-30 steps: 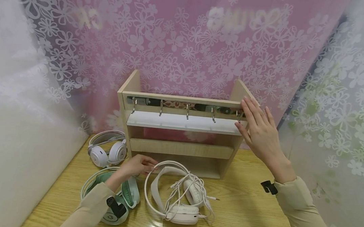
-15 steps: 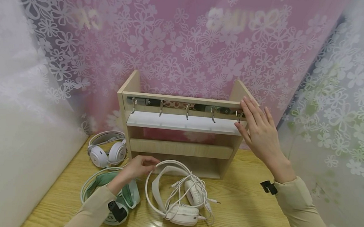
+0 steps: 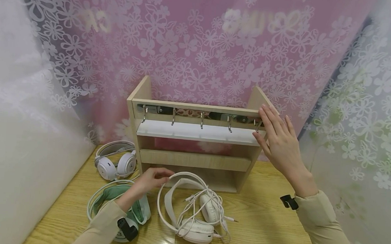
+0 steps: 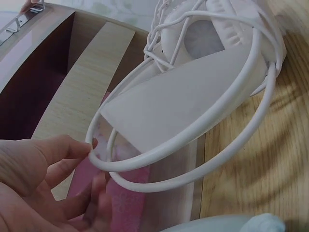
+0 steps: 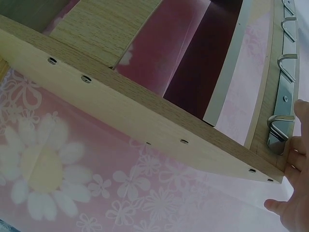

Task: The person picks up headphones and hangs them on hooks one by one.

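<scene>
White over-ear headphones [image 3: 197, 229] with a tangled white cable lie in front of a small wooden shelf [image 3: 195, 160]. The thumb and forefinger of my left hand [image 3: 151, 179] pinch the outer headband hoop at its far left; the left wrist view shows the pinch on the thin white hoop [image 4: 159, 153]. At the shelf's upper right corner my right hand [image 3: 281, 145] rests with fingers extended, beside the end hook [image 5: 279, 126] of a metal hook rail [image 3: 187, 113]. Part of that rail's end is hidden by the hand.
Green-and-white headphones [image 3: 113, 196] lie on the wooden table [image 3: 263, 219] beneath my left forearm. Another white pair [image 3: 116, 162] with a grey cable stands left of the shelf. A pink flowered curtain [image 3: 199, 45] hangs behind, with pale walls at both sides.
My left hand has shifted slightly to the right together with the headband, and the white headphones have moved a little the same way. My right hand stays on the shelf corner.
</scene>
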Available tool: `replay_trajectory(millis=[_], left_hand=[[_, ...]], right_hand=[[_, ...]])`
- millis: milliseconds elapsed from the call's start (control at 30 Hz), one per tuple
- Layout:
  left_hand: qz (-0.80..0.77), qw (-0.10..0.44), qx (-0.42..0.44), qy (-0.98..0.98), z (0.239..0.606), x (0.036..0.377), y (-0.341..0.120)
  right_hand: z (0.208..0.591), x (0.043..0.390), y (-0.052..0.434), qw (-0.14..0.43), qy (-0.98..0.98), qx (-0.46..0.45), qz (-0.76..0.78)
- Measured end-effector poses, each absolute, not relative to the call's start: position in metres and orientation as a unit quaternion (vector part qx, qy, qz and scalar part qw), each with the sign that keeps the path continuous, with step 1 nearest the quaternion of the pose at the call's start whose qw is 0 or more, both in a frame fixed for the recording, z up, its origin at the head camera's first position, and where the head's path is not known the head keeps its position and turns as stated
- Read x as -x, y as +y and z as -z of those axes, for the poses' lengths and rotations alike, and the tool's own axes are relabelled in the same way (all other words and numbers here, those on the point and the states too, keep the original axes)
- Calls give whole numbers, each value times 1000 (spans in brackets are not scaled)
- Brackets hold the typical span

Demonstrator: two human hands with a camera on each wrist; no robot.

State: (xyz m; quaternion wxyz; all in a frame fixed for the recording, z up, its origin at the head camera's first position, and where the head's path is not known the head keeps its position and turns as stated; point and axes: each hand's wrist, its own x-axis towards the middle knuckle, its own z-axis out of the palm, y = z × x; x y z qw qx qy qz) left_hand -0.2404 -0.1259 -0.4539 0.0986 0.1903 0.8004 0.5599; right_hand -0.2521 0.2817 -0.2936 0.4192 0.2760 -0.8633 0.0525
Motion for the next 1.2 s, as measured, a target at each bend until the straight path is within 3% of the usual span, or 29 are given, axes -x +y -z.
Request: replay_trajectory(millis=[800, 1200], left_hand=[[-605, 132, -86, 780, 465, 233, -116], [-626, 223, -131, 735, 467, 227, -123]], right_hand=[[293, 252, 281, 423, -860, -279, -54], [294, 253, 282, 423, -861, -278, -55]])
